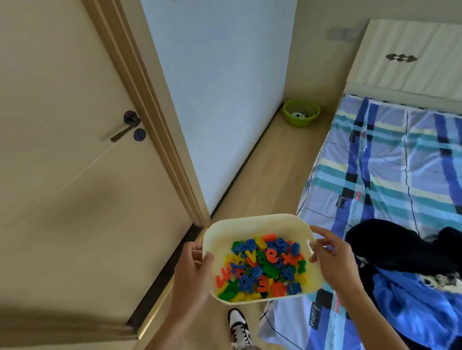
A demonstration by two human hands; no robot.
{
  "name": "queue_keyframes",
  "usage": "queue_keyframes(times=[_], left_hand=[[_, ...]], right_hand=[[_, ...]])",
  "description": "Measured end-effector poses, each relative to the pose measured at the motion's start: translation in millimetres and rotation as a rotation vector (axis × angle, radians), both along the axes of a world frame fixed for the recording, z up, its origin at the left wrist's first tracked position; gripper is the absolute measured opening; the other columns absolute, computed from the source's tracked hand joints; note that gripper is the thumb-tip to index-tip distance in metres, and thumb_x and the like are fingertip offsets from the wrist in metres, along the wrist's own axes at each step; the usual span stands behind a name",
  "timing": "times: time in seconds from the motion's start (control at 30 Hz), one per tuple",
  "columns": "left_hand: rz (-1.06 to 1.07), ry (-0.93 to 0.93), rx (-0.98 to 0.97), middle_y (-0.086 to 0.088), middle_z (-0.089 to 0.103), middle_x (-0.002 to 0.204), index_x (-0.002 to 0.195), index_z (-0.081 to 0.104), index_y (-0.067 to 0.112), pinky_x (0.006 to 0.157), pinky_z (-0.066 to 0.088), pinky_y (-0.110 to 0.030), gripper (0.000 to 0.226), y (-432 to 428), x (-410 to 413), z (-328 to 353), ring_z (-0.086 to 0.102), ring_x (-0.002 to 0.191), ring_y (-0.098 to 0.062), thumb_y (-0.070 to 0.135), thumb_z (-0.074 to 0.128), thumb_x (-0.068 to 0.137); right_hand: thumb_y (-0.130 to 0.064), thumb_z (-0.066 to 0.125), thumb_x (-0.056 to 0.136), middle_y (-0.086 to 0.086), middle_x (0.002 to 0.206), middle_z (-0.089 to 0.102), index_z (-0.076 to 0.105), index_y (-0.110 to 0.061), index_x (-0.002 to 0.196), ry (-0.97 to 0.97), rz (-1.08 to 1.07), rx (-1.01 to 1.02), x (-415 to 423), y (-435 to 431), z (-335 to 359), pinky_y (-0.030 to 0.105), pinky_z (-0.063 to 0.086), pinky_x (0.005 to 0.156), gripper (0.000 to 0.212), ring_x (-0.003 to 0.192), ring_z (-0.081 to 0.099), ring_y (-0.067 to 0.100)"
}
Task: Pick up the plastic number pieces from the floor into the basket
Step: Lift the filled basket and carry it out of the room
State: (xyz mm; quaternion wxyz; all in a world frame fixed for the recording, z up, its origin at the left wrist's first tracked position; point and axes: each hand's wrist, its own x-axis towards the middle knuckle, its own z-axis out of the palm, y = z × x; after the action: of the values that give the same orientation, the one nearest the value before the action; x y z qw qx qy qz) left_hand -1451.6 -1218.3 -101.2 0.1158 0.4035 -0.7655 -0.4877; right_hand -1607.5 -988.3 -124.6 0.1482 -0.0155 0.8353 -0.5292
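Observation:
A cream plastic basket (252, 225) is held in the air in front of me, above the wooden floor. Inside it lies a heap of plastic number pieces (262, 269) in red, blue, green and yellow. My left hand (194, 275) grips the basket's left rim, thumb over the edge. My right hand (332, 260) grips the right rim at the handle slot. No loose pieces show on the visible floor.
A closed beige door (67, 167) with a lever handle (123, 132) stands at left. A bed (397, 169) with a blue plaid sheet and dark clothing fills the right. A green bowl (301, 116) sits in the far corner. My shoe (239, 329) shows below the basket.

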Motion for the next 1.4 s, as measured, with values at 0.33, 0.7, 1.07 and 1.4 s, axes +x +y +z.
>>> queue_keyframes(times=[0.33,0.7,1.07,1.4], left_hand=[[-0.045,-0.044,0.058,0.001,0.065,0.092,0.104,0.055,0.019,0.054,0.043,-0.016,0.012,-108,-179,-23,0.064,0.075,-0.012,0.020,0.059,0.093],[-0.064,-0.141,0.185,-0.009,0.066,0.084,0.103,0.052,0.017,0.058,0.047,-0.026,0.016,-201,-336,-62,0.064,0.071,-0.018,0.022,0.061,0.091],[0.059,-0.417,0.373,-0.006,0.065,0.087,0.093,0.052,0.017,0.079,0.057,-0.055,0.015,-246,-470,-178,0.069,0.084,-0.029,0.024,0.060,0.083],[0.449,-0.490,0.567,0.000,0.051,0.099,0.112,0.044,0.017,0.067,0.061,-0.041,0.015,-227,-529,-341,0.061,0.090,-0.021,0.016,0.050,0.099]], right_hand=[[-0.008,0.054,0.099,0.004,0.093,0.066,0.067,-0.025,0.121,-0.034,-0.081,0.016,-168,-105,-22,0.026,0.047,0.057,0.031,0.063,0.065,0.018],[-0.010,0.055,0.099,-0.008,0.088,0.061,0.066,-0.027,0.119,-0.027,-0.057,0.119,-340,-209,-40,0.026,0.046,0.060,0.029,0.072,0.064,0.019],[-0.011,0.053,0.095,-0.011,0.091,0.063,0.062,-0.026,0.101,-0.049,0.012,0.285,-491,-285,-140,0.032,0.051,0.075,0.018,0.089,0.061,0.014],[-0.004,0.042,0.098,0.004,0.129,0.051,0.051,-0.018,0.134,-0.140,0.502,0.411,-580,-340,-313,0.034,0.047,0.088,0.040,0.109,0.053,0.018]])
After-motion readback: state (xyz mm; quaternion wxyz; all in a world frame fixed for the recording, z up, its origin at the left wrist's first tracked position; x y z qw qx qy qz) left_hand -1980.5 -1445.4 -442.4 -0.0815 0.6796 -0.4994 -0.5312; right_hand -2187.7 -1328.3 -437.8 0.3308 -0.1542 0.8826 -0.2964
